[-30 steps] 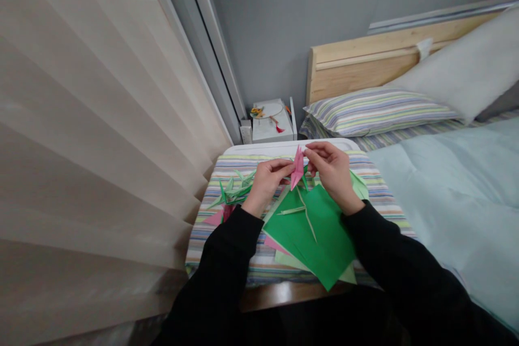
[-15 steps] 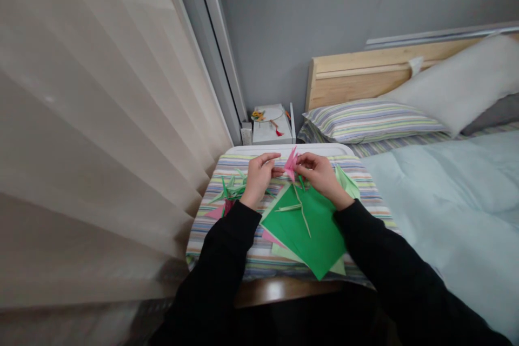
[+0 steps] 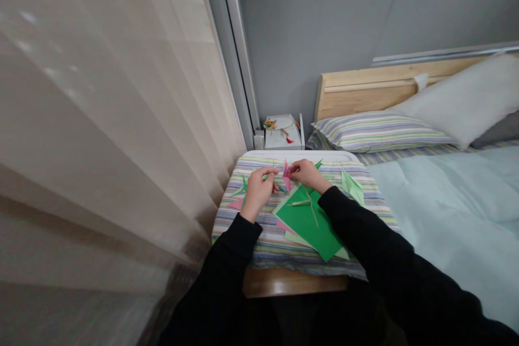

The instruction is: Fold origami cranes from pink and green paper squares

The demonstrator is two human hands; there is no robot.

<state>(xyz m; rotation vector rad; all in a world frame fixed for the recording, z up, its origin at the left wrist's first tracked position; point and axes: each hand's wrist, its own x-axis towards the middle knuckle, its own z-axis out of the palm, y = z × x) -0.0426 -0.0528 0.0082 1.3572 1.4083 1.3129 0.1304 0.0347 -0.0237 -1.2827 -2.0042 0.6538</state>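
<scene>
Near the far part of the small table, my right hand [image 3: 305, 173] pinches a folded pink paper piece [image 3: 286, 175]. My left hand [image 3: 260, 186] is just left of it, its fingers curled, with bits of green folded paper showing at the fingertips; whether it grips them is unclear. A green paper square [image 3: 314, 227] lies in front of my hands, over light green and pink sheets. Thin pale strips [image 3: 300, 203] rest on the square. Folded green pieces [image 3: 239, 190] and a pink piece [image 3: 235, 204] lie left of my left hand.
A light green folded sheet [image 3: 352, 186] lies at the table's right side. The table has a striped cloth [image 3: 263, 248]. Behind it is a white stand [image 3: 273, 139] with a hoop and red tassel. A curtain [image 3: 162, 119] hangs left; a bed [image 3: 438, 189] is right.
The camera view has shifted, so the scene sits further right and lower. My right hand has moved left relative to the table, still with the pink piece. More green shows beside my left fingers.
</scene>
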